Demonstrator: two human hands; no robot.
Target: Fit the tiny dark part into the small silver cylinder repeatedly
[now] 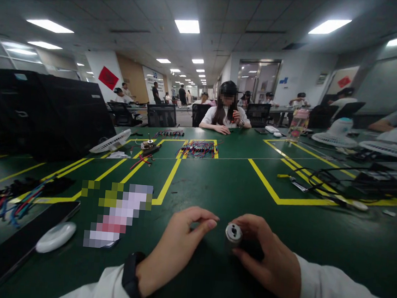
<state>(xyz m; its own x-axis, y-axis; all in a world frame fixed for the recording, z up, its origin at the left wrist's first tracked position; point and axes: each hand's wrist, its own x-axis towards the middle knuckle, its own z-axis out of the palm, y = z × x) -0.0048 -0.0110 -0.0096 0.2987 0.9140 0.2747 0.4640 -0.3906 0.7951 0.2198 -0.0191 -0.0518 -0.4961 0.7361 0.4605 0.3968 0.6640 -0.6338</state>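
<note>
Between the thumb and fingers of my right hand (268, 257) is a small silver motor (233, 235), a short metal cylinder. Its round end, with a dark centre and small holes, faces up and toward me. My left hand (181, 245) hovers just left of the motor, apart from it. Its thumb and forefinger are pinched together; whatever may be between the tips is too small to make out. A black band (133, 275) circles the left wrist.
The green table (215, 192) carries yellow tape lines. Left lie a white oval case (56, 237), a dark flat slab (23, 245), a blurred-out phone-shaped item (119, 218) and wires (16, 207). Farther off are a wire bundle (200, 149), black cables (320, 183) and a seated person (226, 112).
</note>
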